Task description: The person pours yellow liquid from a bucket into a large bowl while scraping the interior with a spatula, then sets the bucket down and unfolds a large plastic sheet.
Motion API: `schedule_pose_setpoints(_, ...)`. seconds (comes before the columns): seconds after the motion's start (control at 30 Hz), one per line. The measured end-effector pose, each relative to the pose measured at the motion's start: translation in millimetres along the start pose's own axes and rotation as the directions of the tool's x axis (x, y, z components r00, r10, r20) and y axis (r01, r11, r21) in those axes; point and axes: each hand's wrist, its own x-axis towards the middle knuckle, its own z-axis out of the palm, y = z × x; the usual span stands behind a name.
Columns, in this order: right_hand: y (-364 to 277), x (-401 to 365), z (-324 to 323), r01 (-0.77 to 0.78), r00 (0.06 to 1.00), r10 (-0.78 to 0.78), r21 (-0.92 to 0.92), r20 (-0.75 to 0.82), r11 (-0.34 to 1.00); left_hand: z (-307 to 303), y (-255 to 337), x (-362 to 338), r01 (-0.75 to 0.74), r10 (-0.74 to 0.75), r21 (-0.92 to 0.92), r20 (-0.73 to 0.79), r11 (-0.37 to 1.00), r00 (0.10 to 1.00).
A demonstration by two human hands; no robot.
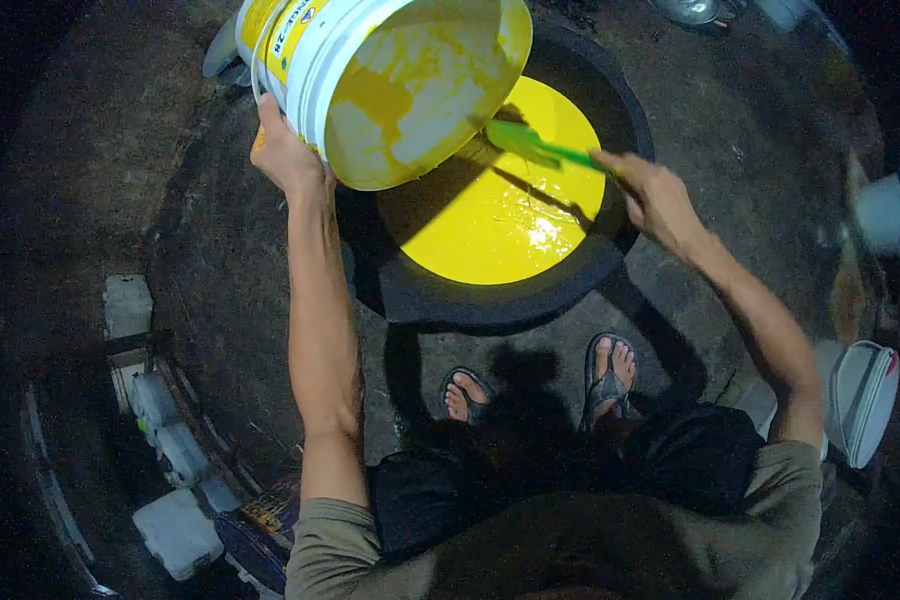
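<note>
Right hand: fingers curled round green spatula, long axis pointing left, blade near white bucket rim, contact unclear. Left hand grips bucket, tilted, mouth over yellow liquid in black tub.

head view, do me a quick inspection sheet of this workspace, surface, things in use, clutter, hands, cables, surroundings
Surface: dark floor, patchy.
Things in use: tilted bucket, yellow-smeared inside, above yellow liquid in a dark round vessel; green tool near the bucket's mouth.
Clutter: pale objects at lower left, too dim to identify.
Hands: left hand holds the bucket; right hand grips the green tool.
Cables: nothing seen.
Surroundings: white pail at right; sandalled feet near the vessel.
</note>
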Motion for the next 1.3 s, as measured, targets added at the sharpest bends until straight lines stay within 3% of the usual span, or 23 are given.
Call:
schedule_pose_setpoints(0.07, 12, 51, 20, 0.195, 0.972, -0.176, 0.123, -0.153, 0.973, 2, -1, 0, -0.005, 0.005, 0.023, 0.003, 1.000, 1.000)
schedule_pose_setpoints(0.13, 12, 107, 38, 0.188, 0.980, -0.179, 0.110, -0.087, 0.976, 3, -3, 0, -0.001, 0.001, 0.006, 0.018, 1.000, 1.000)
schedule_pose_setpoints(0.2, 18, 155, 84, 0.311, 0.899, -0.282, 0.035, -0.335, 0.950, 6, 0, -1, -0.028, 0.028, 0.004, 0.030, 1.000, 0.999)
schedule_pose_setpoints(0.27, 13, 172, 109, 0.138, 0.975, -0.164, -0.169, -0.152, 0.976, 5, 1, -5, -0.004, 0.005, -0.032, 0.059, 0.999, 0.998)
schedule_pose_setpoints(0.37, -17, 184, 138, 0.062, 0.995, -0.043, -0.222, 0.087, 0.973, 5, -1, -5, -0.008, 0.007, 0.011, 0.072, 1.000, 0.997)
schedule_pose_setpoints(0.47, -34, 168, 177, 0.083, 0.993, -0.080, 0.033, -0.087, 0.996, 7, 6, -9, -0.026, 0.025, 0.045, 0.010, 0.999, 1.000)
schedule_pose_setpoints(0.53, -52, 154, 180, -0.072, 0.994, 0.041, 0.313, 0.106, 0.947, 5, 5, -6, -0.046, 0.048, 0.097, -0.027, 0.994, 0.998)
schedule_pose_setpoints(0.57, -66, 146, 184, -0.205, 0.978, 0.166, 0.431, 0.126, 0.879, 2, 4, -7, -0.034, 0.035, 0.076, -0.010, 0.996, 0.999)
schedule_pose_setpoints(0.6, -72, 133, 185, -0.156, 0.988, 0.138, 0.521, 0.074, 0.839, 0, -1, -7, -0.041, 0.042, 0.081, -0.007, 0.996, 0.999)
schedule_pose_setpoints(0.77, -98, 93, 128, -0.323, 0.945, 0.112, 0.821, 0.308, 0.470, 0, -2, -3, -0.051, 0.050, 0.097, 0.007, 0.994, 0.999)
schedule_pose_setpoints(0.87, -68, 66, 101, -0.339, 0.938, 0.115, 0.806, 0.326, 0.485, 3, -4, -2, -0.085, 0.085, 0.029, 0.010, 0.996, 0.996)
schedule_pose_setpoints(0.93, -60, 46, 59, -0.172, 0.984, 0.120, 0.558, 0.128, 0.812, -2, -6, 2, -0.089, 0.094, 0.113, -0.034, 0.990, 0.995)
schedule_pose_setpoints(1.0, -31, 25, 52, 0.183, 0.964, -0.132, 0.213, -0.232, 0.960, -2, -8, 6, -0.066, 0.075, 0.127, -0.065, 0.990, 0.995)
schedule_pose_setpoints(1.03, -35, 14, 27, 0.055, 0.995, -0.030, 0.264, -0.098, 0.963, -2, -8, 6, -0.072, 0.081, 0.133, -0.057, 0.989, 0.995)
schedule_pose_setpoints(1.13, -39, -3, -9, 0.161, 0.968, -0.135, 0.113, -0.212, 0.980, -3, -13, 5, -0.050, 0.059, 0.120, -0.067, 0.991, 0.996)
schedule_pose_setpoints(1.3, -55, -3, -67, 0.202, 0.948, -0.182, 0.052, -0.263, 0.978, 0, -15, 6, -0.039, 0.039, 0.007, -0.020, 0.999, 0.999)
